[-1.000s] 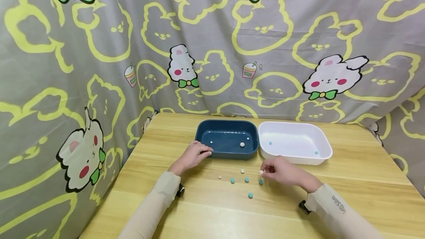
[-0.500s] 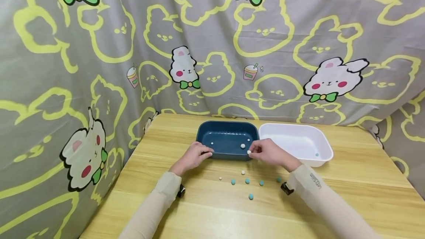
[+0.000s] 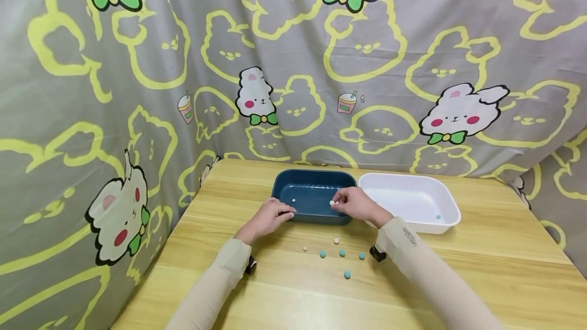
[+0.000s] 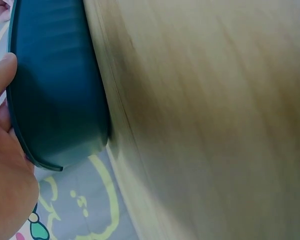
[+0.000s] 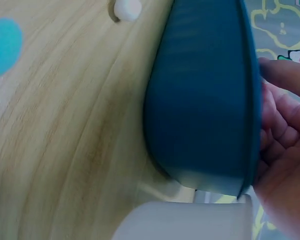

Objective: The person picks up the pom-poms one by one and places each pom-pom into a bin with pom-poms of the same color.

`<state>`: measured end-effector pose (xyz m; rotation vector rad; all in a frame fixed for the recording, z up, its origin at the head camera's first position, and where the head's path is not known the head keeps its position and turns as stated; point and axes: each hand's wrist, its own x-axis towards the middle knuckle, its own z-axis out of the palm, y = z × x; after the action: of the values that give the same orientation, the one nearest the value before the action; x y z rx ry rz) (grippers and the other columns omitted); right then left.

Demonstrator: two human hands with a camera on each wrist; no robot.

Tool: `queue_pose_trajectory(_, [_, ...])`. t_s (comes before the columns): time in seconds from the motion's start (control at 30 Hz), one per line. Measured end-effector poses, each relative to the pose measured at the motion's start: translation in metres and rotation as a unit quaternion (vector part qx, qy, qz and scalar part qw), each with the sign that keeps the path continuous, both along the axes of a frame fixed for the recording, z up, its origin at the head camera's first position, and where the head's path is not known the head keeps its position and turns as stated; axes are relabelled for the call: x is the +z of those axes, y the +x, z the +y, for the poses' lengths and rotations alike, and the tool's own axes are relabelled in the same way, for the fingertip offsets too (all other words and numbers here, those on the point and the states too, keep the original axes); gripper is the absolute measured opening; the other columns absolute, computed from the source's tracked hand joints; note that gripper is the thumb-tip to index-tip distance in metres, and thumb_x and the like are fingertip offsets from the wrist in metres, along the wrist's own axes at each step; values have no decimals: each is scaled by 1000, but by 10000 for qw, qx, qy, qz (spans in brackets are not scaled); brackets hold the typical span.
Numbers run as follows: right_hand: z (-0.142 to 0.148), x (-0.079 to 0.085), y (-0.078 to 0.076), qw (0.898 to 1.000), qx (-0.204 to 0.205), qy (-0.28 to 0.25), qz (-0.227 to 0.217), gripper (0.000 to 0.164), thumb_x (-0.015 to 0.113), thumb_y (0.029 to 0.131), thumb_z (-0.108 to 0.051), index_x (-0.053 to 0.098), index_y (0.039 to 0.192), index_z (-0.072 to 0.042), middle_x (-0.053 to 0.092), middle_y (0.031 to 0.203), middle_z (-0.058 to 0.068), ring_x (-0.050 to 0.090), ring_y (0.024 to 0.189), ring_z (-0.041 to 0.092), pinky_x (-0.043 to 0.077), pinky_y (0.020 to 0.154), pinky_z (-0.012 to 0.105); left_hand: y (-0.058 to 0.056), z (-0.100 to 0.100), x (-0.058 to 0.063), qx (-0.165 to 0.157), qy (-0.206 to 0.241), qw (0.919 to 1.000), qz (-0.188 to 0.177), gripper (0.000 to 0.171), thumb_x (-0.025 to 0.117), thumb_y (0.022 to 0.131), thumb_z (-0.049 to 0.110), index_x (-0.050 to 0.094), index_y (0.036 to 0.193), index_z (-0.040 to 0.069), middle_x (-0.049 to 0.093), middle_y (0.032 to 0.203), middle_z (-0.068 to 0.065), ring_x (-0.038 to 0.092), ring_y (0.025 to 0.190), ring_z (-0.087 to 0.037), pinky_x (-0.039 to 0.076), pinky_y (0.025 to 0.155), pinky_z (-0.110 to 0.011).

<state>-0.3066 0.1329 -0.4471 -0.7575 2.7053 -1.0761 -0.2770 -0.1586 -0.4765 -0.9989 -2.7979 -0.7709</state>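
My left hand (image 3: 268, 218) grips the near-left rim of a dark blue tray (image 3: 316, 217). In the left wrist view its thumb (image 4: 5, 72) lies at the rim, with the other fingers partly hidden behind. My right hand (image 3: 359, 204) reaches over the tray's near-right rim, its fingertips pinching a small white ball (image 3: 332, 202). Another small white ball (image 3: 294, 200) lies in the tray's left part. On the table before the tray lie two white balls, one larger (image 3: 337, 241) and one tiny (image 3: 304, 249), and several blue balls (image 3: 342, 253). My right hand hides part of the tray's inside.
A white tray (image 3: 435, 228) stands right beside the blue one, with a blue ball (image 3: 438, 217) in it. Both stand on the wooden table (image 3: 293, 299), near its back edge. A patterned curtain (image 3: 293, 65) hangs behind and to the left.
My right hand has carried the white ball from the table before the white tray, up and left, over the blue tray. My left hand has stayed on the rim.
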Motion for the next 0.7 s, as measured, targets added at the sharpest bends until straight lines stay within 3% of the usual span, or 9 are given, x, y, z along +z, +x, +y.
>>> queue_pose_trajectory(0.37, [-7,-9,-22,9985,-425,21,338,8,69,88,-17,68,85,-9,54,64,-1,49,55,15,42,58,30,-1,0,-1,-45,-37,10000,69,23,57,96,18,71,111,8,69,107,-3,60,98,-18,33,97,-41])
queue_pose_trajectory(0.7, [-14,-12,-30,9971,-600,371,272,10,68,88,-19,68,87,-9,56,66,-1,52,57,14,45,58,30,-1,-1,-2,-69,-30,9999,126,22,56,96,18,71,110,9,69,106,-2,60,98,-17,33,98,-42])
